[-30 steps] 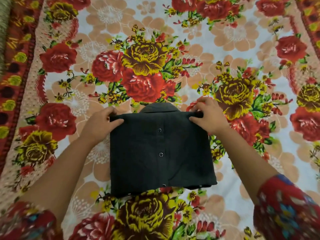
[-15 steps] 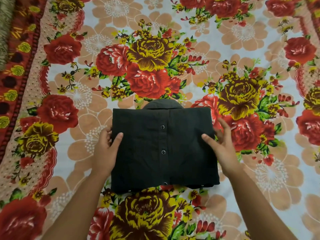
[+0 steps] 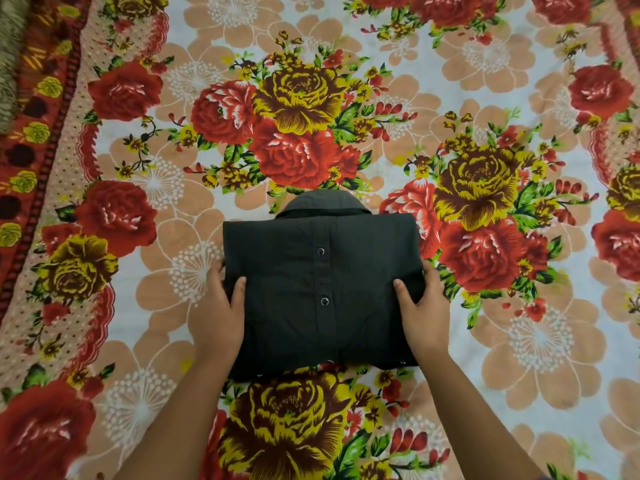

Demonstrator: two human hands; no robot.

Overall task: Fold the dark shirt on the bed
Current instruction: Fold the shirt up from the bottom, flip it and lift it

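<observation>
The dark shirt (image 3: 311,289) lies folded into a compact rectangle on the bed, its button placket facing up and its collar poking out at the far edge. My left hand (image 3: 216,313) grips the shirt's left side, thumb on top and fingers tucked under the edge. On the opposite side, my right hand (image 3: 424,310) holds the right edge the same way, thumb pressed on the fabric. Both forearms reach in from the bottom of the view.
A floral bedsheet (image 3: 502,341) with big red and yellow roses covers the whole bed. Its red patterned border (image 3: 38,150) runs along the left side, with a strip of greyish fabric (image 3: 8,57) beyond it at the top left.
Both hands slid from the shirt's far corners near the collar down along its sides to the middle. They now clasp the side edges, thumbs on top. The shirt stays folded in place.
</observation>
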